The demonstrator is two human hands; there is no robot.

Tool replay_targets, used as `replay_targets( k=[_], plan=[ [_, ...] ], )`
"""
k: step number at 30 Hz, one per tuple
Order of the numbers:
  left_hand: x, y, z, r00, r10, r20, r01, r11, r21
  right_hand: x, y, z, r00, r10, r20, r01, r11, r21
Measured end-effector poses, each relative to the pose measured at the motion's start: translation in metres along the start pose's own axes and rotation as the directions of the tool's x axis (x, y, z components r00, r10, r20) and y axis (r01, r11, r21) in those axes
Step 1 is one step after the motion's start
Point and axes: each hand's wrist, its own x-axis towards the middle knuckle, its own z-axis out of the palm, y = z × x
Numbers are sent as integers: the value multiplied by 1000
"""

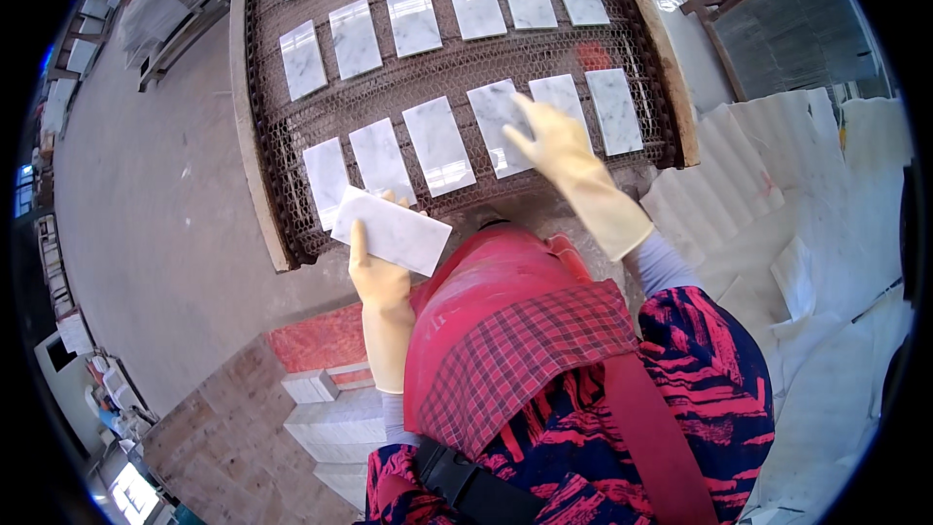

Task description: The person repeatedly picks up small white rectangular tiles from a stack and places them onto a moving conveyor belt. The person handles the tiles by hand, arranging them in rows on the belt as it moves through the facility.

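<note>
My left hand (pixel 377 267), in a cream rubber glove, grips a white marble tile (pixel 394 231) with grey veining, thumb on top and fingers beneath. That tile is held tilted above the near left edge of a mesh conveyor belt (pixel 447 68). My right hand (pixel 556 141), gloved alike, is over the belt with thumb and forefinger spread apart. Its fingertips are at the right side of a veined tile (pixel 494 126) in the nearest row; whether they touch it I cannot tell. Beside that hand lies another tile (pixel 615 112), at the row's right end.
More rows of tiles (pixel 413 17) lie farther up the belt, between wooden side rails (pixel 255 126). Stacked tiles (pixel 335 425) stand by my left forearm. Crumpled whitish sheeting (pixel 739 175) covers the right side. A wrapped load (pixel 180 0) stands at far left.
</note>
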Motion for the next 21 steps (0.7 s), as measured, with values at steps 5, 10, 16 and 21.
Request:
replay_targets(
  k=[5,10,16,21],
  plan=[
    [-7,7,1,1000,0,-11,0,999,-40,12,-50,16,970,217,106,-202,970,-135],
    [-8,3,-13,1000,-2,-11,1,995,-100,13,-50,18,962,254,98,-243,964,-110],
    [-3,5,-12,1000,-13,5,14,995,-101,13,-50,16,963,250,103,-241,966,-96],
    [-10,11,-10,996,-75,-43,72,995,-65,14,-41,1,977,143,158,-140,990,-33]
  ],
)
